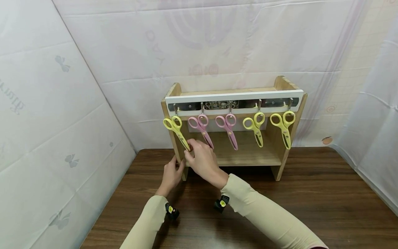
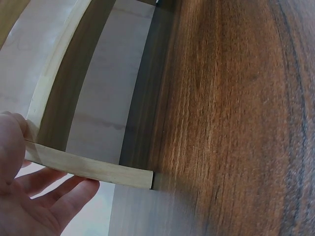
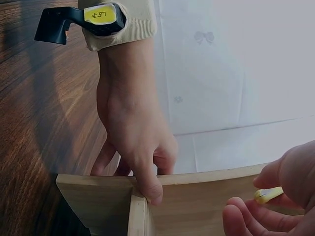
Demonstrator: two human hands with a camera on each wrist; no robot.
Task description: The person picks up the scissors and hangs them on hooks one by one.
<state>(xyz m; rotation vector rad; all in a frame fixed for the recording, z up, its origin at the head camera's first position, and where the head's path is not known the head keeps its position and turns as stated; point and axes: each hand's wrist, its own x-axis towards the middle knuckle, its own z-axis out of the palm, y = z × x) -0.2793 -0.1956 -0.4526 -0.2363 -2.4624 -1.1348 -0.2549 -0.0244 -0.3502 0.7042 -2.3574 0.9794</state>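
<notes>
A small wooden shelf (image 1: 248, 157) stands on the table. My left hand (image 1: 171, 174) grips the lower part of its left side panel (image 2: 88, 164), thumb on the front edge and fingers around the outer face. From the leftmost hook hang yellow scissors (image 1: 176, 128), tilted with their tip toward the right. My right hand (image 1: 203, 159) pinches that tip (image 3: 268, 195) between thumb and fingers. To the right hang two pink scissors, one nearer (image 1: 201, 127) my right hand and one farther (image 1: 228, 130), then two more yellow scissors (image 1: 255, 128), the last of them at the far right.
A white rail (image 1: 214, 95) with metal hooks runs across the shelf's upper front. Dark brown wood tabletop (image 1: 326, 197) spreads around the shelf. Pale patterned cloth (image 1: 130, 45) hangs behind and at both sides.
</notes>
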